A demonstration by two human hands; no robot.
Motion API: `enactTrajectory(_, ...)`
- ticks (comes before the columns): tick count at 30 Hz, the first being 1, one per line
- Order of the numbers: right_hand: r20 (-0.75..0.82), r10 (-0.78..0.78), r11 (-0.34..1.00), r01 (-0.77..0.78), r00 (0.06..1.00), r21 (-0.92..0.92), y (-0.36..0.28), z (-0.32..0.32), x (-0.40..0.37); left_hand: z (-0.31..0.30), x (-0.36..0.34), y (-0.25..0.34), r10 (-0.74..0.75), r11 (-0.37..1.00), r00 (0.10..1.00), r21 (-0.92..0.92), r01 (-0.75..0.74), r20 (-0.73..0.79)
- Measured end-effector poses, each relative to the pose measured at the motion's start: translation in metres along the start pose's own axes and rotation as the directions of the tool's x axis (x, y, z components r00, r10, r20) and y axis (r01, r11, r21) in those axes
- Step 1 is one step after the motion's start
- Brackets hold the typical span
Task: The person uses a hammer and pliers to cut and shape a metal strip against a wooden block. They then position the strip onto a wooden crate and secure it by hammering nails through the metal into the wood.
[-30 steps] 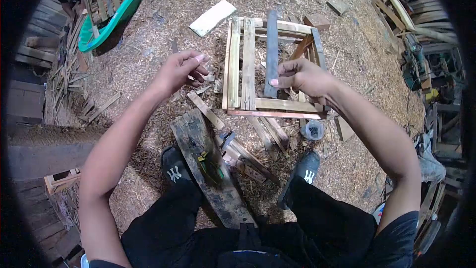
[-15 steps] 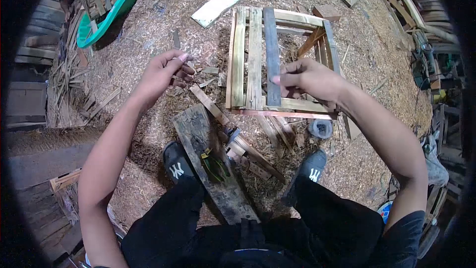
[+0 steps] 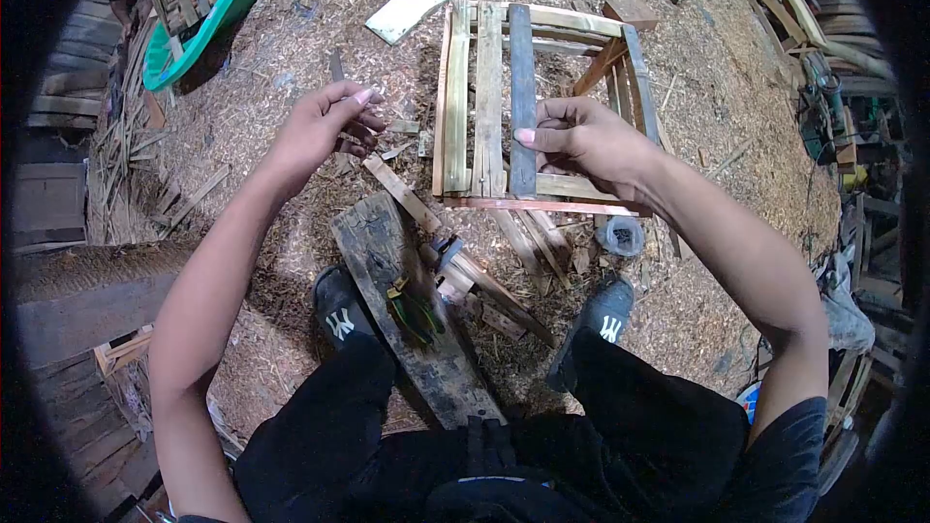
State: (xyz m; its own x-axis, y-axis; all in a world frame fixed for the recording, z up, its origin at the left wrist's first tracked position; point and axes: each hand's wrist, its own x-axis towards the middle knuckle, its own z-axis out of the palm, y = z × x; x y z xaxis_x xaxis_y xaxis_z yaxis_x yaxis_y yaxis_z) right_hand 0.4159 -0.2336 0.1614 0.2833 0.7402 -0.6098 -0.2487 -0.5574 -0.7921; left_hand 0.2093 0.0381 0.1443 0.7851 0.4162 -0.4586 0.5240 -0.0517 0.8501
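My right hand (image 3: 586, 140) grips the dark grey slat (image 3: 523, 68) of a slatted wooden crate (image 3: 489, 107), thumb on top and fingers curled under its edge. The crate is tilted up in front of me, with pale slats at its left and an open gap at its right. My left hand (image 3: 334, 121) is apart from the crate, to its left. Its thumb and forefinger are pinched together; anything between them is too small to make out. Below lie a hammer (image 3: 450, 254), partly hidden among wood pieces, and green-handled pliers (image 3: 415, 312) on a thick plank (image 3: 426, 358).
A clear container of small dark things (image 3: 620, 235) stands near my right shoe (image 3: 603, 320). A pale board (image 3: 415, 5) lies on the shavings-covered ground. At the upper left is a green basin (image 3: 208, 29) with wood strips. Stacked wood lines both sides.
The crate and my right hand have shifted slightly up and left in view. My right thumb now lies on the dark slat, its grip firmer. My left hand stays pinched, slightly higher.
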Motion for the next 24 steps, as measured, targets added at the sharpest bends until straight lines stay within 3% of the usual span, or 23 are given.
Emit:
enactTrajectory(10,-0.067,-0.046,0.998,0.049,0.997,0.045,0.006,0.005,0.003,0.005,-0.001,0.001,0.021,1.0,1.0,0.003,-0.021,-0.011)
enactTrajectory(18,0.017,-0.155,0.988,0.155,0.988,-0.005,0.013,-0.002,0.004,0.004,-0.004,0.001,0.012,1.0,1.0,-0.014,-0.012,-0.008)
enactTrajectory(24,0.038,-0.121,0.992,0.12,0.992,0.029,0.017,-0.004,0.007,0.005,-0.006,0.005,0.004,0.999,1.0,0.048,-0.004,-0.014)
